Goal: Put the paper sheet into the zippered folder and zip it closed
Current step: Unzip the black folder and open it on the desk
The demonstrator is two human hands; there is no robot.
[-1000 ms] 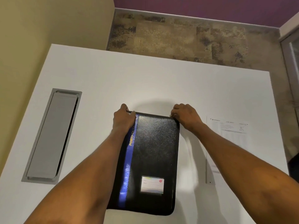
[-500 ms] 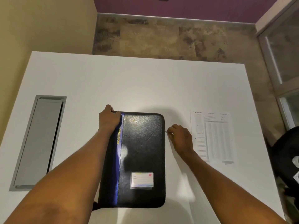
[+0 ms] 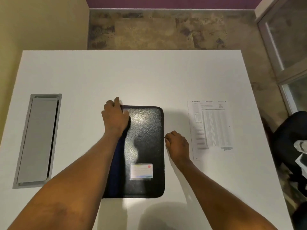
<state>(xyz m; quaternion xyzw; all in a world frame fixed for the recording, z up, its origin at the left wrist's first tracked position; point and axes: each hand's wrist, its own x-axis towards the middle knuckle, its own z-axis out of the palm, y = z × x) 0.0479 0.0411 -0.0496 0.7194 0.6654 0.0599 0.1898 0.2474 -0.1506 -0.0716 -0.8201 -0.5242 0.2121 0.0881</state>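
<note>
A black zippered folder [image 3: 146, 146] with a blue spine strip and a small card window lies flat on the white table [image 3: 132, 72], cover closed. My left hand [image 3: 115, 117] presses down on its far left corner. My right hand [image 3: 177, 145] sits at the folder's right edge, about halfway along it, fingers pinched on the zipper pull. The printed paper sheet [image 3: 211, 127] lies flat on the table to the right of the folder, apart from it and untouched.
A grey cable-tray lid [image 3: 38, 140] is set into the table at the left. A dark chair [image 3: 290, 146] stands off the table's right edge. Patterned floor and a glass panel lie beyond.
My right hand has slid from the folder's far right corner down along its right edge with the zipper pull. My left hand has kept holding the far left corner.
</note>
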